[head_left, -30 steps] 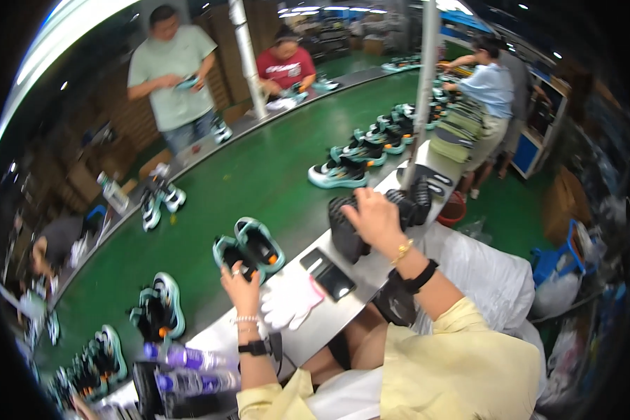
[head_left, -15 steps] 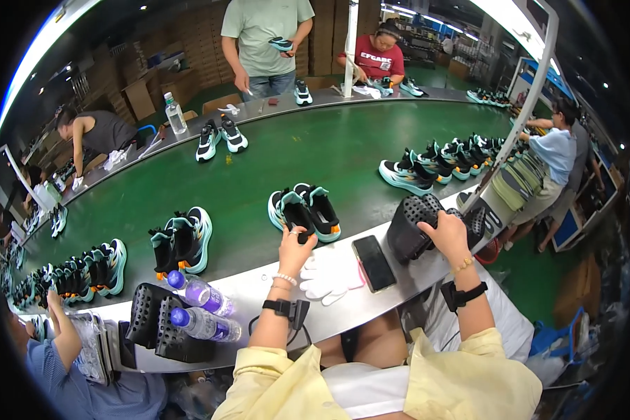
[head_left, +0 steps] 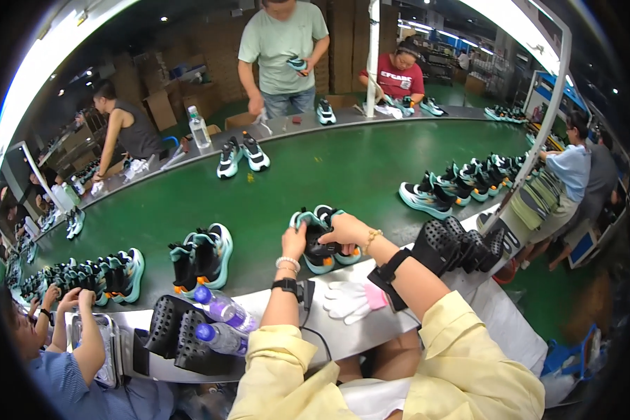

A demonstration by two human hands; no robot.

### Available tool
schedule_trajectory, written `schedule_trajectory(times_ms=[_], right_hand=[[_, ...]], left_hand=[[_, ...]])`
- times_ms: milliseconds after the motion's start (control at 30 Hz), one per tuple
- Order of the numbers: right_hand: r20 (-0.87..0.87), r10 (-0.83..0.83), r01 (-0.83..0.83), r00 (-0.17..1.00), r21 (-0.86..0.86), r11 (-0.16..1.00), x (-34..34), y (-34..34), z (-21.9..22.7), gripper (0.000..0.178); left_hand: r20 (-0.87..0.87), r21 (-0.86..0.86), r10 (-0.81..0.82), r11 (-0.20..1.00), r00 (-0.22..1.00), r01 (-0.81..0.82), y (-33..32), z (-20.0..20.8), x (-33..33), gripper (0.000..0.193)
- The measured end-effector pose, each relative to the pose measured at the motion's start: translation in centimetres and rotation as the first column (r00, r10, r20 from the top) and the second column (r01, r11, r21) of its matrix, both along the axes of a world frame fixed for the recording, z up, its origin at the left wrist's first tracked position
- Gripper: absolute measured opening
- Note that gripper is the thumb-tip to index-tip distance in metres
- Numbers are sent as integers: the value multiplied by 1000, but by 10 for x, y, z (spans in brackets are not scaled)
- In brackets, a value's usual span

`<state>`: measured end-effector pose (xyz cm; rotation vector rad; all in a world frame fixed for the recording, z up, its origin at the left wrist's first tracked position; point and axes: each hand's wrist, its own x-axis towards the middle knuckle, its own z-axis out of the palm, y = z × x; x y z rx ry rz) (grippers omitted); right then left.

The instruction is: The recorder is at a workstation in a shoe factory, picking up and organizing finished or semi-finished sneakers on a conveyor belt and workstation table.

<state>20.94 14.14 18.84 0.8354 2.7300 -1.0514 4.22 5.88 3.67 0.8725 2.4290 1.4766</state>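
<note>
A pair of black and mint-green sneakers with orange heel tabs stands in front of me on the green belt. My left hand (head_left: 294, 240) is closed on the left sneaker (head_left: 318, 263) of the pair, thumb and fingers at its collar. Reaching across from the right, my right hand (head_left: 346, 232) is at the shoe openings with its fingers bent. One finger points toward the left sneaker's opening; whatever the fingers hold is hidden. The right sneaker (head_left: 348, 256) is partly covered by that hand.
White gloves (head_left: 348, 301) lie on the metal ledge (head_left: 329, 336) by my right forearm. Black studded blocks (head_left: 437, 248) stand at right, more studded blocks (head_left: 194, 343) and purple-capped bottles (head_left: 224, 339) at left. Another sneaker pair (head_left: 213, 255) stands on the belt (head_left: 280, 189). Co-workers surround it.
My right hand has left the black studded block and moved left to the sneakers. My right forearm now covers most of the phone. The view has shifted, so the scene sits slightly lower and farther right.
</note>
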Motion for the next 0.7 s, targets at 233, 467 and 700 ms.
schedule_trajectory(times_ms=[233,467,700], right_hand=[[-195,-34,139,980,554,821,-68,-25,-91,36],[-225,-131,231,966,510,829,-86,-30,-128,29],[-230,-74,171,970,438,883,-97,-17,-142,31]], left_hand=[[-24,-27,36,999,999,-36,-15,-12,-3,63],[38,-8,-27,1000,999,27,-25,-3,7,59],[87,47,19,999,996,-23,-21,-16,10,61]])
